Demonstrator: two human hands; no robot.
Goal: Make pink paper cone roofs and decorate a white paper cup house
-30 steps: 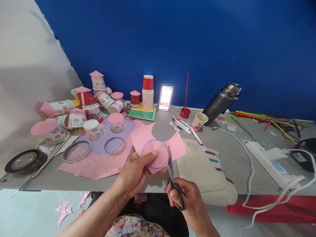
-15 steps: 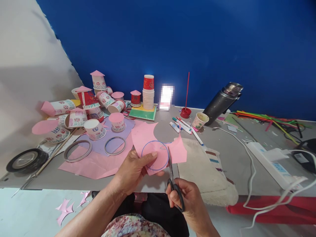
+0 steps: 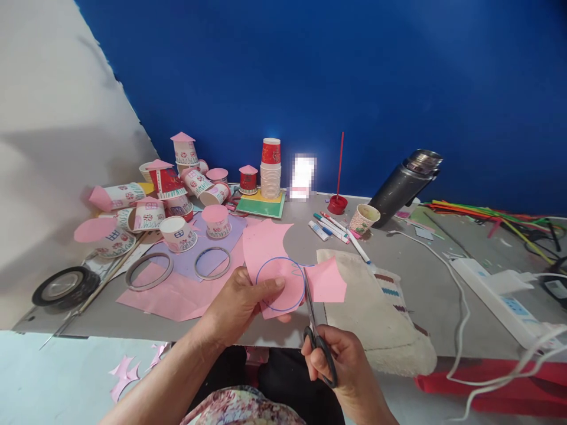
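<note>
Pinching the pink paper (image 3: pixel 291 295) with your left hand (image 3: pixel 239 304), thumb on top and fingers underneath, you've got it just above the table's (image 3: pixel 301 233) near edge. Your right hand (image 3: pixel 339 354) is wrapped snugly round the scissors' (image 3: pixel 311 313) handles, blades pointing away from you, long axis leaning slightly left, at the blue circle's (image 3: pixel 282 311) right side. Both forearms angle inward.

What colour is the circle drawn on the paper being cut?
Blue: the circle outline on the pink paper, seen best in the head view.
</note>
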